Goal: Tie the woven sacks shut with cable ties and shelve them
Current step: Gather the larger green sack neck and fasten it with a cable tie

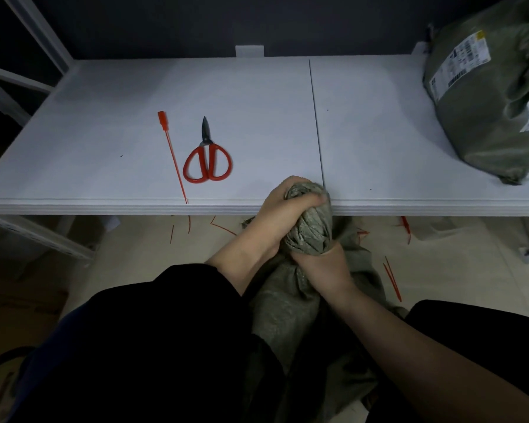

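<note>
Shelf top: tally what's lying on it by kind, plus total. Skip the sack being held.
Red cable tie: 1
Scissors: 1
Woven sack: 1
Total: 3
Excluded: held sack, gripped by left hand and right hand.

Single wide-angle head view, faces forward-down; white shelf (104, 132) near, at 12 o'clock; lap (135, 346) at 6 o'clock.

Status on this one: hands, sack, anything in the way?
Twisted sack neck gripped by left hand and right hand. No tie seen on it. Loose cable tie lies on shelf beside scissors. Nothing in the way.
</note>
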